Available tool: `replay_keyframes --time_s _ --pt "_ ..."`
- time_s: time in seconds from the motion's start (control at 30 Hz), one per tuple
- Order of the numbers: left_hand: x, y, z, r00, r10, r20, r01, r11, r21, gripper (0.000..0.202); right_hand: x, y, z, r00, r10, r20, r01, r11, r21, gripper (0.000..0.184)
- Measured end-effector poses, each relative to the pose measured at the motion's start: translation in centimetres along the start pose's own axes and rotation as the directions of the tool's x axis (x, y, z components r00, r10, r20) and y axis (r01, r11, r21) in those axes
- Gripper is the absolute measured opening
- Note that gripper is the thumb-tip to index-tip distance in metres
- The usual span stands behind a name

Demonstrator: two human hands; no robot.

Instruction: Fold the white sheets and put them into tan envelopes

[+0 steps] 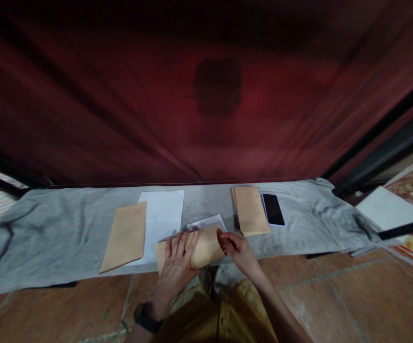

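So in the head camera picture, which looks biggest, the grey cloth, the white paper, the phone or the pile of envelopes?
Biggest to smallest, as they look:
1. grey cloth
2. white paper, partly covered
3. pile of envelopes
4. phone

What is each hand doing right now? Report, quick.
Left hand: open, pressed flat on the brown envelope.
Right hand: fingers pinching the same envelope's right end.

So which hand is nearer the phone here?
Right. The right hand pinches the envelope just below-left of the phone; the left hand presses that envelope's far side, farther away.
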State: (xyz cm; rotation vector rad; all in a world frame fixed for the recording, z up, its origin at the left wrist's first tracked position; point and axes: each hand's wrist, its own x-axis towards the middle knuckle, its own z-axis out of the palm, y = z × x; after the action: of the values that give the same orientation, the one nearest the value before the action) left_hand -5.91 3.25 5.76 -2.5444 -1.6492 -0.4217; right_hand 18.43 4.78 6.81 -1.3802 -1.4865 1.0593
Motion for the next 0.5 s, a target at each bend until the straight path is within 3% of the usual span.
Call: replay_keyframes --time_s 0.13,0.3,0.43,0.5 --pt "-0.3 0.5 0.3 0.996 0.083 0.025 -0.083 0.997 -0.003 0.101 -0.4 0.6 -0.3 0.98 0.048 0.194 -0.017 0.987 -0.157 0.03" --pt "-1.0 1.7 0.5 0.984 0.169 0.062 -0.165 0.984 -0.064 0.098 -0.7 0.1 -1.5 0.901 0.067 0.429 -0.087 0.996 0.029 0.03" --pt "-1.0 2.7 0.3 0.973 0.201 0.109 -0.195 0.979 -0.063 0.1 -1.4 -0.1 -2.0 0.866 0.087 0.492 -0.17 0.977 0.127 0.023" --pt "-1.0 3.0 0.3 0.962 0.218 0.162 -0.212 0.976 -0.058 0.103 -1.9 0.0 -2.2 0.89 0.118 0.44 -0.175 0.98 0.092 0.021"
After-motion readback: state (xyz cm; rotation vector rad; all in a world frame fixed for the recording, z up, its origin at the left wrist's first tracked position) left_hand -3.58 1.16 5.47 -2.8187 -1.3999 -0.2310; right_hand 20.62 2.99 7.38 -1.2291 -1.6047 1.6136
